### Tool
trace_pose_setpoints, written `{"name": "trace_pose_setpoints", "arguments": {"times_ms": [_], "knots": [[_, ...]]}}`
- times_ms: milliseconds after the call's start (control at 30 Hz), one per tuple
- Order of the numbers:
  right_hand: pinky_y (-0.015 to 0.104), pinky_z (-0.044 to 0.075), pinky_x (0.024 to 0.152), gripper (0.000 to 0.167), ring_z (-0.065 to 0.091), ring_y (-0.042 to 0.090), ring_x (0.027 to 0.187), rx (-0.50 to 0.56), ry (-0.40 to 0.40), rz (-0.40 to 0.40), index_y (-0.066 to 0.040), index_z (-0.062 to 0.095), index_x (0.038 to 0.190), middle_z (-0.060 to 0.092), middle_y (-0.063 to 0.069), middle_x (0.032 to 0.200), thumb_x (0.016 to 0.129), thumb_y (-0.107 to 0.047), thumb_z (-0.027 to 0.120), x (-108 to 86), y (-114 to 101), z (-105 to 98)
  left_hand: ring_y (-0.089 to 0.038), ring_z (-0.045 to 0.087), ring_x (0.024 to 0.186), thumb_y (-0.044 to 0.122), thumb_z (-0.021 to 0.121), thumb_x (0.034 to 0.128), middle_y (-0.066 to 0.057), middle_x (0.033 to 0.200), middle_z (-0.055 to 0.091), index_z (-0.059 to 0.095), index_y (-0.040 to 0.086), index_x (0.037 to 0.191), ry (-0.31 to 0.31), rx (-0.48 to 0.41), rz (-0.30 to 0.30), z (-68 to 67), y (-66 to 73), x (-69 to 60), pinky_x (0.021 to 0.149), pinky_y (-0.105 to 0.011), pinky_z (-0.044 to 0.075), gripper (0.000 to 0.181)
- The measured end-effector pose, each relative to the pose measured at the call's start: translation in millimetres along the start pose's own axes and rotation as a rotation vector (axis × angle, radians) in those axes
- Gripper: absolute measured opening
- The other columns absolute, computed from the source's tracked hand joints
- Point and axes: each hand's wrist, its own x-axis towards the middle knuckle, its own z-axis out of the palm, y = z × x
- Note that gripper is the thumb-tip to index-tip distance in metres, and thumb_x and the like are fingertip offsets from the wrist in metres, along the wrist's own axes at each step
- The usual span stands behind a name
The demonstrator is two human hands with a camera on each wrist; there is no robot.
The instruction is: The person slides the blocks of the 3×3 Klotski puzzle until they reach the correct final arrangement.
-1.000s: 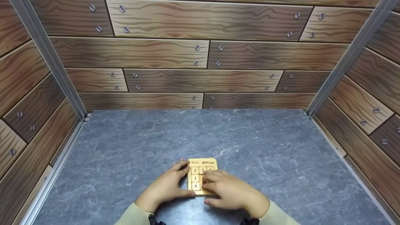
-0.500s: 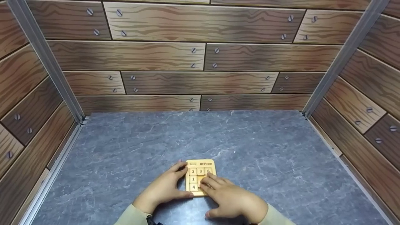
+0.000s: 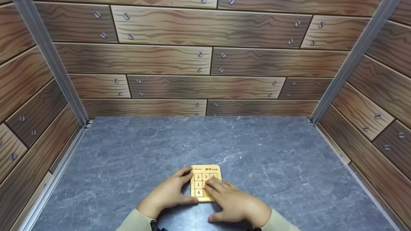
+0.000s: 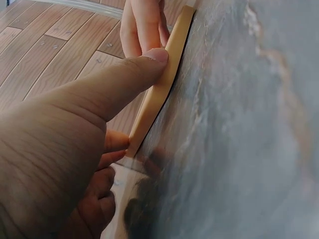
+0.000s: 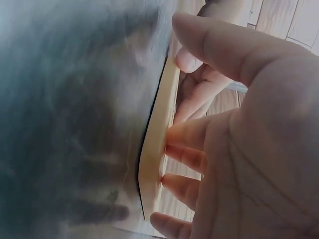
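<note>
A yellow number sliding puzzle [image 3: 198, 184] lies flat on the table near the person, in the head view. Tiles 2, 3, 1 and 4 are readable; the right-hand and lower tiles are largely hidden under fingers. The left hand [image 3: 168, 192] holds the puzzle at its left side, thumb at the bottom edge and fingers at the upper left. Extended fingers of the right hand [image 3: 236, 200] rest on the tiles at the middle and right, its thumb apart from the board. Both wrist views show the puzzle's side edge [image 4: 162, 89] low against the table.
The grey marbled table [image 3: 154, 144] stretches beyond the hands. Wood-patterned walls [image 3: 167, 61] enclose it at the back and both sides, with metal posts [image 3: 346, 61] at the corners.
The right hand's fingers have shifted over the tiles, and the orange gap glimpsed at the board's centre is now covered or filled. The left hand keeps its hold. The head view has shifted slightly.
</note>
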Motion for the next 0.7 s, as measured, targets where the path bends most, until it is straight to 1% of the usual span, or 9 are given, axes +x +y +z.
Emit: {"name": "trace_pose_setpoints", "arguments": {"times_ms": [67, 233, 333, 433, 533, 633, 700], "knots": [[0.062, 0.025, 0.145, 0.105, 0.021, 0.031, 0.179, -0.008, 0.030, -0.004, -0.016, 0.037, 0.178, 0.028, 0.001, 0.190, 0.099, -0.075, 0.073, 2.0, -0.4, 2.2, -0.043, 0.038, 0.171, 0.058, 0.096, 0.0863, -0.011, 0.183, 0.041, 0.053, -0.001, 0.166, -0.001, 0.010, 0.007, 0.1, -0.8, 1.5, 0.137, -0.064, 0.040, 0.107], [0.060, 0.029, 0.144, 0.092, 0.033, 0.032, 0.175, -0.086, 0.148, -0.055, -0.012, 0.052, 0.169, 0.045, 0.004, 0.180, 0.101, -0.069, 0.072, 7.5, -1.6, 3.9, -0.044, 0.040, 0.170, 0.059, 0.095, 0.0855, -0.013, 0.183, 0.042, 0.054, -0.001, 0.165, 0.016, 0.021, 0.021, -0.2, -2.2, 2.9, 0.136, -0.065, 0.040, 0.108], [0.059, 0.031, 0.143, 0.085, 0.036, 0.032, 0.173, -0.130, 0.185, -0.083, -0.012, 0.056, 0.166, 0.050, 0.003, 0.177, 0.102, -0.066, 0.072, 11.1, -2.3, 2.9, -0.045, 0.040, 0.170, 0.059, 0.095, 0.0851, -0.012, 0.183, 0.041, 0.053, -0.001, 0.166, 0.021, 0.023, 0.014, -2.6, -3.5, 1.2, 0.136, -0.066, 0.040, 0.109], [0.059, 0.032, 0.143, 0.084, 0.033, 0.031, 0.175, -0.175, 0.198, -0.128, -0.013, 0.054, 0.168, 0.047, 0.002, 0.180, 0.105, -0.066, 0.070, 11.6, -0.7, 2.6, -0.045, 0.040, 0.170, 0.060, 0.096, 0.0847, -0.012, 0.183, 0.041, 0.054, 0.000, 0.166, 0.021, 0.025, 0.005, -3.2, -4.5, 0.1, 0.136, -0.066, 0.040, 0.109], [0.061, 0.032, 0.142, 0.083, 0.031, 0.028, 0.176, -0.206, 0.202, -0.214, -0.018, 0.050, 0.172, 0.042, -0.002, 0.184, 0.107, -0.067, 0.067, 9.1, 2.6, 2.9, -0.045, 0.041, 0.169, 0.062, 0.095, 0.0843, -0.012, 0.183, 0.042, 0.054, 0.000, 0.165, 0.027, 0.029, 0.017, -1.8, -4.9, 1.5, 0.136, -0.066, 0.040, 0.110], [0.063, 0.034, 0.141, 0.082, 0.029, 0.024, 0.177, -0.185, 0.173, -0.285, -0.023, 0.047, 0.174, 0.041, -0.008, 0.183, 0.108, -0.067, 0.065, 7.1, 4.1, 3.5, -0.044, 0.041, 0.169, 0.063, 0.095, 0.0835, -0.011, 0.183, 0.042, 0.054, 0.001, 0.166, 0.040, 0.027, 0.032, 0.5, -5.9, 2.9, 0.136, -0.067, 0.039, 0.111], [0.063, 0.034, 0.141, 0.080, 0.028, 0.021, 0.177, -0.144, 0.137, -0.304, -0.026, 0.045, 0.175, 0.042, -0.011, 0.182, 0.108, -0.065, 0.065, 8.1, 3.8, 3.8, -0.044, 0.042, 0.168, 0.064, 0.095, 0.0832, -0.011, 0.183, 0.042, 0.053, 0.001, 0.166, 0.044, 0.027, 0.036, 0.6, -7.5, 2.1, 0.136, -0.067, 0.040, 0.112]]}}
